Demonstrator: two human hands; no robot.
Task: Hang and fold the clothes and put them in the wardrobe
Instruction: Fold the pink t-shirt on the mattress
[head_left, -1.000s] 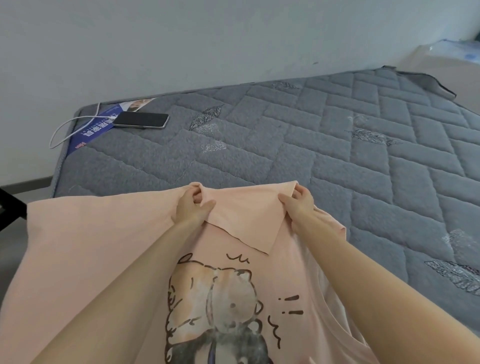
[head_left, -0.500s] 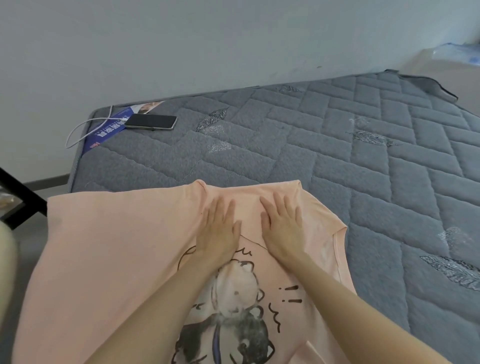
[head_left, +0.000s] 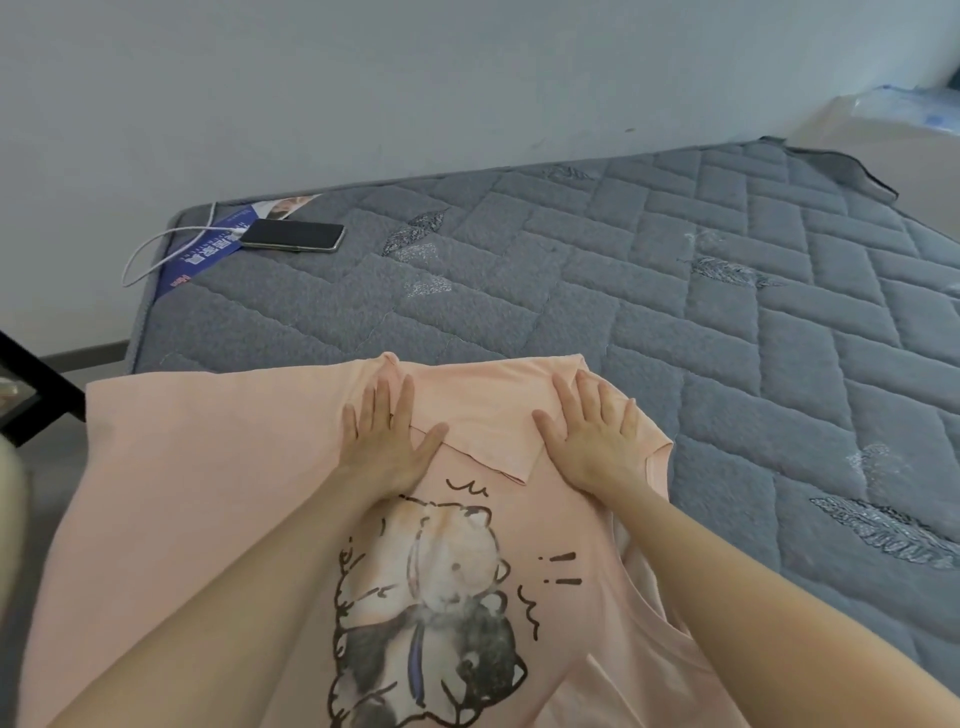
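1. Pink t-shirt (head_left: 197, 519) lies flat on the grey mattress (head_left: 675, 312) — top edge folded down.
2. Left hand (head_left: 387, 441) and right hand (head_left: 592, 441) — fingers spread, palms pressing the fold.
3. Phone (head_left: 292, 235) with white cable (head_left: 156, 249) at the mattress's far left corner.

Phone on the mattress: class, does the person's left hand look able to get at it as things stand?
Probably yes. The left hand lies flat on the shirt, holding nothing, and only bare mattress lies between it and the phone; it may need a lean forward.
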